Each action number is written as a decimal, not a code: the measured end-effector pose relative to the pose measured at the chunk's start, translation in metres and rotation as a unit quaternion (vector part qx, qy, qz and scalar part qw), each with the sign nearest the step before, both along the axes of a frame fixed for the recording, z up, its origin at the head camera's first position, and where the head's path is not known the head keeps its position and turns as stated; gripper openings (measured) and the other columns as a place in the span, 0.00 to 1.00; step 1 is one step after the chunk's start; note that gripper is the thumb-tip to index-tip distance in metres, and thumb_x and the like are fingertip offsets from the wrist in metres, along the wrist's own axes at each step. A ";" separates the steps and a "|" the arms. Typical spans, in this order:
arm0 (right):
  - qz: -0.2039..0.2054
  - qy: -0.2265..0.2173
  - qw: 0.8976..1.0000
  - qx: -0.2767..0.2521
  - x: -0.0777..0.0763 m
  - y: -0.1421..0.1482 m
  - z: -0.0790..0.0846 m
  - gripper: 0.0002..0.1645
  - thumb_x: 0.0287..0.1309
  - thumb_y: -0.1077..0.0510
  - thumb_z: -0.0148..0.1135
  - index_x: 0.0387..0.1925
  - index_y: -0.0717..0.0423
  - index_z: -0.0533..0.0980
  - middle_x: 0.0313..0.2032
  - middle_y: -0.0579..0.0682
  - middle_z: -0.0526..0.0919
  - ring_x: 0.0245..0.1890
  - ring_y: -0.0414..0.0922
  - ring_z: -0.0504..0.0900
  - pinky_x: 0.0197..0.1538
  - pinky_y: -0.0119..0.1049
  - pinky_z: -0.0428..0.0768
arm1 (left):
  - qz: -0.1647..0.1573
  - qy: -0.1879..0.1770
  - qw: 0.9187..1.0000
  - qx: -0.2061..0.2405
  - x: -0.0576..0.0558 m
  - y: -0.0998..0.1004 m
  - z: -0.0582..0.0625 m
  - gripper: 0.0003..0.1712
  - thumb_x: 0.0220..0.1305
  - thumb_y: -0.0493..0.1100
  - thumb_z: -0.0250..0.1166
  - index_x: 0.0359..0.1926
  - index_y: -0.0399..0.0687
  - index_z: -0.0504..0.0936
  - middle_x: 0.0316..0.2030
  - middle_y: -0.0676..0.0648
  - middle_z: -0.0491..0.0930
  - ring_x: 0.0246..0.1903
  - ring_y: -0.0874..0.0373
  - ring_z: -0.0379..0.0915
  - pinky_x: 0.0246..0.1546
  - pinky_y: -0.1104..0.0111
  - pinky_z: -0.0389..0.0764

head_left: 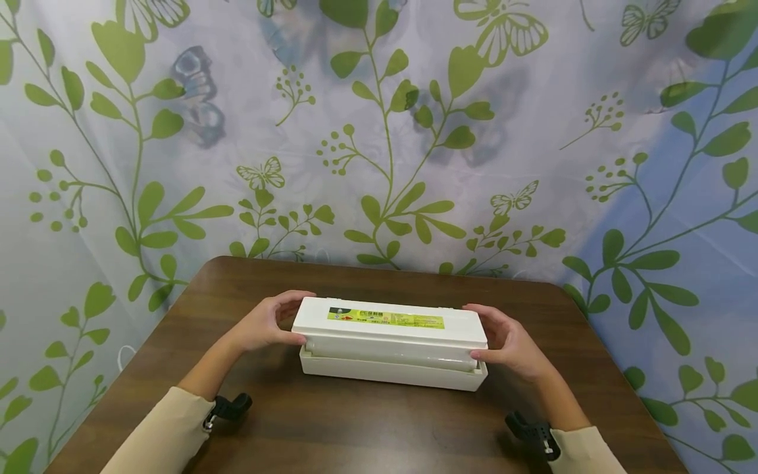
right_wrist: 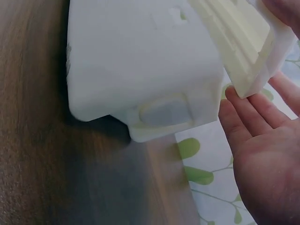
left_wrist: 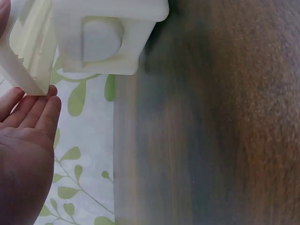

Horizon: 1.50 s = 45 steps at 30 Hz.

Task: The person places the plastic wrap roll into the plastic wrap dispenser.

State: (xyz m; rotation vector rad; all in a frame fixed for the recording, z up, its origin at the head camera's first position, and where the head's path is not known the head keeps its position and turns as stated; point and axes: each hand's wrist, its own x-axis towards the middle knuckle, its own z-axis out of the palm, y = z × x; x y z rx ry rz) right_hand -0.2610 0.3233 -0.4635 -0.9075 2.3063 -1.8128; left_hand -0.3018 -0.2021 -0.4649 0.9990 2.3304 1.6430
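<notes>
A white cling film box lies across the table, its white lid (head_left: 391, 330) raised at the front above the base (head_left: 392, 373). Between the two shows the glossy roll of film (head_left: 385, 351). My left hand (head_left: 268, 324) grips the lid's left end, thumb at the front and fingers at the back. At the other end, my right hand (head_left: 510, 339) holds the lid the same way. Both wrist views show a gap between the lid's ribbed inner side and the base. A rounded recess (right_wrist: 166, 111) marks the base's end wall in the right wrist view.
The brown wooden table (head_left: 355, 434) has rounded back corners. Behind it hangs a pale curtain (head_left: 249, 99) printed with green leaves and butterflies. A yellow-green label (head_left: 385, 317) is stuck on the lid. Dark straps (head_left: 227, 409) circle both wrists.
</notes>
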 end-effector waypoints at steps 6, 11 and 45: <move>-0.020 -0.008 1.000 0.012 0.000 0.002 -0.006 0.48 0.53 0.73 0.71 0.73 0.69 0.59 0.67 0.55 0.75 0.59 0.42 0.81 0.56 0.33 0.83 | 0.007 0.001 1.000 -0.012 -0.001 0.004 -0.003 0.44 0.52 0.38 0.81 0.69 0.46 0.72 0.65 0.43 0.76 0.68 0.43 0.70 0.65 0.76 0.72; -0.032 -0.012 0.999 0.023 0.000 0.006 -0.010 0.48 0.52 0.72 0.72 0.73 0.66 0.62 0.66 0.53 0.75 0.59 0.40 0.81 0.58 0.31 0.82 | 0.010 0.011 1.000 -0.024 -0.001 0.008 -0.005 0.44 0.52 0.39 0.81 0.69 0.45 0.73 0.65 0.42 0.77 0.67 0.48 0.72 0.69 0.58 0.73; -0.023 -0.032 0.999 0.017 0.006 0.016 -0.029 0.47 0.56 0.72 0.69 0.74 0.68 0.59 0.67 0.52 0.75 0.61 0.36 0.79 0.59 0.29 0.80 | 0.017 -0.001 0.998 -0.057 0.003 0.012 -0.018 0.42 0.54 0.45 0.81 0.68 0.47 0.74 0.64 0.45 0.77 0.66 0.48 0.73 0.68 0.47 0.70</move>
